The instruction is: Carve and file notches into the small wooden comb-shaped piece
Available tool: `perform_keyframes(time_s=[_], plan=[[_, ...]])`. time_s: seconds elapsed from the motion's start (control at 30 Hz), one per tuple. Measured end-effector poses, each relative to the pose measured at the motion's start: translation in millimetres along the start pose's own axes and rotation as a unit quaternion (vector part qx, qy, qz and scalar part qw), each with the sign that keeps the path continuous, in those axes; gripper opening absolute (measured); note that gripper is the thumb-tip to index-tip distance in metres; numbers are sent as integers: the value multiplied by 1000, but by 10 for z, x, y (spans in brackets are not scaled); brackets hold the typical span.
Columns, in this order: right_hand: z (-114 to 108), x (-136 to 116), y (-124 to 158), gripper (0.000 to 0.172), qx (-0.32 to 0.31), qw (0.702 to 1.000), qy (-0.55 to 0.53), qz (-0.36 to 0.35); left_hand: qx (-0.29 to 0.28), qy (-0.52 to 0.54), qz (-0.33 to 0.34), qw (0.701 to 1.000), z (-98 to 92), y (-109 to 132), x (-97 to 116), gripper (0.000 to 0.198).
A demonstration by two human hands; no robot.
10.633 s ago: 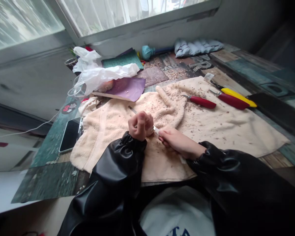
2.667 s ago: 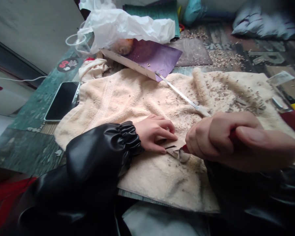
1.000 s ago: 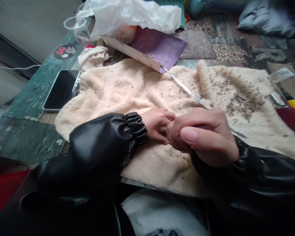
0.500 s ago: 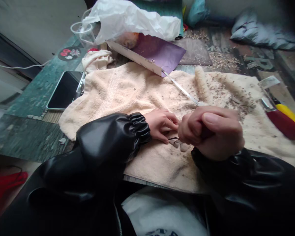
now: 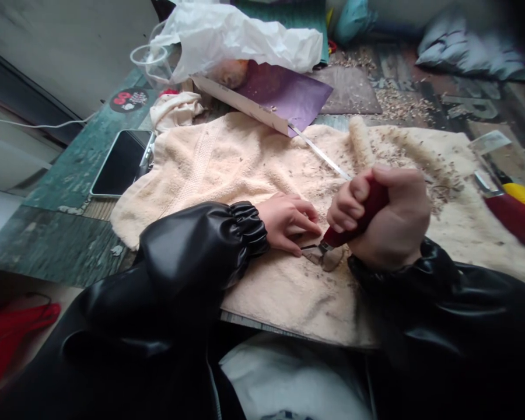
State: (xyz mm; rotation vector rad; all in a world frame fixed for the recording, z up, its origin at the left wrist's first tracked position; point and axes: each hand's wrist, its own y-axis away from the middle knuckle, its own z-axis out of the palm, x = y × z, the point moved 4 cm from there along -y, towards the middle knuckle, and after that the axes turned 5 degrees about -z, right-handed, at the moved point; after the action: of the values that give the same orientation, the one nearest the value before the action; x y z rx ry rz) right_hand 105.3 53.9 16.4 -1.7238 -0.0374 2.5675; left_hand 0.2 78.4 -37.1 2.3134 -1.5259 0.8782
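My right hand (image 5: 387,219) is wrapped in a fist round the dark red handle of a carving tool (image 5: 354,221). Its short metal shaft points down to the left, and its tip meets a small pale carved piece (image 5: 328,259), apparently wood, with dark lines on it. My left hand (image 5: 286,221) lies low on the towel, its fingers and thumb pressed on the left side of that piece, partly hiding it. A cream towel (image 5: 245,157) lies beneath both hands, sprinkled with shavings around the middle and right.
A metal ruler (image 5: 319,153) lies beyond my right hand, beside a purple sheet (image 5: 284,93). Red and yellow handled tools (image 5: 514,216) rest at the right. A phone (image 5: 122,163), a plastic cup (image 5: 151,61) and a white bag (image 5: 245,35) are at the left and back.
My right hand has turned and tilted back, so the red handle and metal shaft now show. My left hand stays on the piece. The view has shifted slightly.
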Motion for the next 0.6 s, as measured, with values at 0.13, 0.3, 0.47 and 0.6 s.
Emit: perform_keyframes(time_s=[0.13, 0.3, 0.47, 0.6], plan=[[-1, -60, 25, 27, -50, 999, -6, 4, -3, 2, 3, 1000, 24, -5, -27, 43], [87, -211, 112, 26, -107, 994, 16, 7, 0, 6, 6, 1000, 18, 8, -21, 39], [57, -188, 90, 25, -156, 987, 27, 15, 1, 2, 10, 1000, 11, 14, -5, 39], [42, -125, 92, 26, -156, 987, 20, 21, 1, 1, 2, 1000, 15, 19, -13, 38]])
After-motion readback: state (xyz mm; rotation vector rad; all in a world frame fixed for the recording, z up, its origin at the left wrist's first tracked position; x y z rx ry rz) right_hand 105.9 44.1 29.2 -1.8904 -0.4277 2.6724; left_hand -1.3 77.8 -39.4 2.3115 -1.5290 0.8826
